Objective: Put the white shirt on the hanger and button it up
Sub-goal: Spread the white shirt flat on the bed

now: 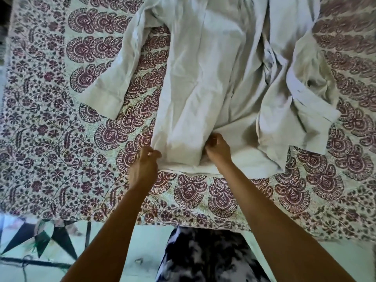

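The white shirt [213, 78] lies rumpled on the patterned bedspread [50, 139], stretching away from me with its hem nearest. My left hand [145, 161] pinches the shirt's hem at its left corner, fingers curled on the cloth. My right hand [217, 149] grips a fold of the hem just beside it. One sleeve [114, 74] sprawls left of the shirt's body.

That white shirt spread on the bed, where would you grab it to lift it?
By the near hem of the white shirt, coming from the bed's front edge. That edge lies closest and already bunches up, so it can be pinched. The left hand and right hand grip it there.
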